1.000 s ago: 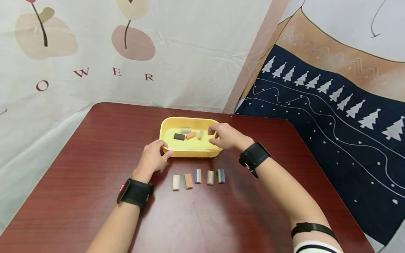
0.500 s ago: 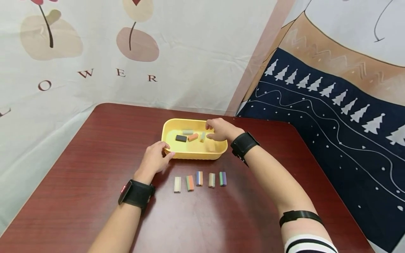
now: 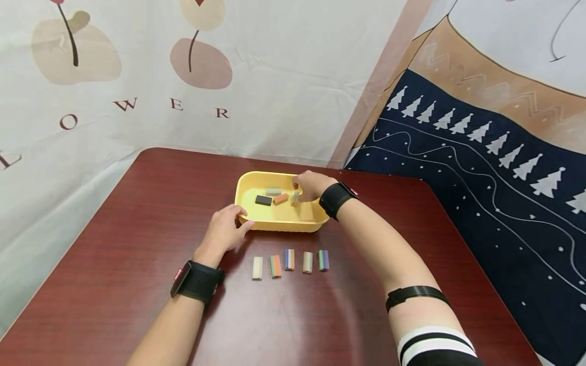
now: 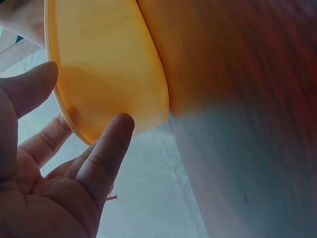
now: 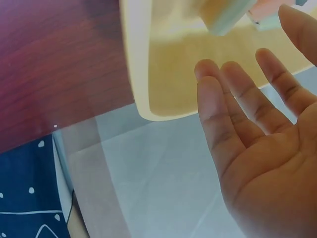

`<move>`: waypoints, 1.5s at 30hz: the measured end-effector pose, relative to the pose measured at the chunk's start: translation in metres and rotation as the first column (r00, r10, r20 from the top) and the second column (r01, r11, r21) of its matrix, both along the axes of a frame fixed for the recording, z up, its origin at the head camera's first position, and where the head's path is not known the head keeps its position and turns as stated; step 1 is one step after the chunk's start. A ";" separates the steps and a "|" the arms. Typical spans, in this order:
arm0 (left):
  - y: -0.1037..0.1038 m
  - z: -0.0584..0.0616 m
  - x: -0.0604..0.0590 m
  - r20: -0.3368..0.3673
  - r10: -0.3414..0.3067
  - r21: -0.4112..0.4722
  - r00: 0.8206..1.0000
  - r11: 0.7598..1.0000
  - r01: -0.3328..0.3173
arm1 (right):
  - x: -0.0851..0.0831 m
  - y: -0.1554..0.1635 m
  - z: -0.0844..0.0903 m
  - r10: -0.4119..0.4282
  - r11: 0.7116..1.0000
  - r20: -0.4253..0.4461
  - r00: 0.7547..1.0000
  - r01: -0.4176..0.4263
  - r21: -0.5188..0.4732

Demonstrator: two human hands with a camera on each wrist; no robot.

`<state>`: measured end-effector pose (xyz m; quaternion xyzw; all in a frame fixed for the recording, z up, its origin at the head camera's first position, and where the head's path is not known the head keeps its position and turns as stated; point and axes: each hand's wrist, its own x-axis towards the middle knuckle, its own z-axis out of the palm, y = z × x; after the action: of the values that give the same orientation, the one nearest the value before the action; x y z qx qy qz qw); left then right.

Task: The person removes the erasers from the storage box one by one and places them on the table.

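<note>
Yellow tray: here at the far side of the dark red table [image 3: 137,264], the yellow tray [image 3: 284,224] sits upright with four small blocks inside; a black block [image 3: 263,201] at left, a pale grey block [image 3: 273,191] behind it, an orange block [image 3: 281,199] in the middle, and a pale two-tone block [image 3: 294,199] out to the right
Row on the table: five blocks, well apart from the tray's front wall; from left, a cream block [image 3: 257,268], a green-and-orange block [image 3: 275,266], a striped blue block [image 3: 290,260], a beige block [image 3: 308,263] and a green-and-purple block [image 3: 323,260]
Arms: both reach forward, a black band on each wrist; the right forearm slants in across the tray's right end, the left comes up to its near left corner
Left hand: the left hand [image 3: 223,227] holds that corner, a finger over the rim, thumb at the outside
Right hand: the right hand [image 3: 313,185] is over the tray, fingers loosely spread, thumb apart, right beside the pale two-tone block; whether they touch, I cannot tell
</note>
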<state>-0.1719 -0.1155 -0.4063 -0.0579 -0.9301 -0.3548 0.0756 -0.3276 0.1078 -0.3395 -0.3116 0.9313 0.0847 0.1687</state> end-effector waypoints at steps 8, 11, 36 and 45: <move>0.001 0.004 -0.001 -0.006 -0.002 -0.001 1.000 1.000 0.002 | -0.003 -0.006 -0.001 -0.057 0.997 0.027 0.998 0.056 0.059; 0.001 0.004 -0.001 -0.003 -0.002 -0.004 1.000 1.000 0.002 | -0.002 -0.007 -0.004 -0.073 0.995 0.036 0.997 0.070 0.067; 0.001 0.006 0.002 0.008 0.006 0.001 1.000 1.000 -0.006 | -0.003 -0.020 -0.014 0.004 0.996 -0.024 1.000 -0.002 0.085; 0.001 0.005 0.002 0.023 0.011 -0.002 1.000 1.000 -0.011 | 0.003 -0.017 -0.010 0.015 0.997 -0.023 1.000 -0.013 0.079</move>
<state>-0.1703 -0.1147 -0.4017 -0.0488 -0.9315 -0.3541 0.0669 -0.3246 0.0909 -0.3494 -0.3102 0.9269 0.1262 0.1694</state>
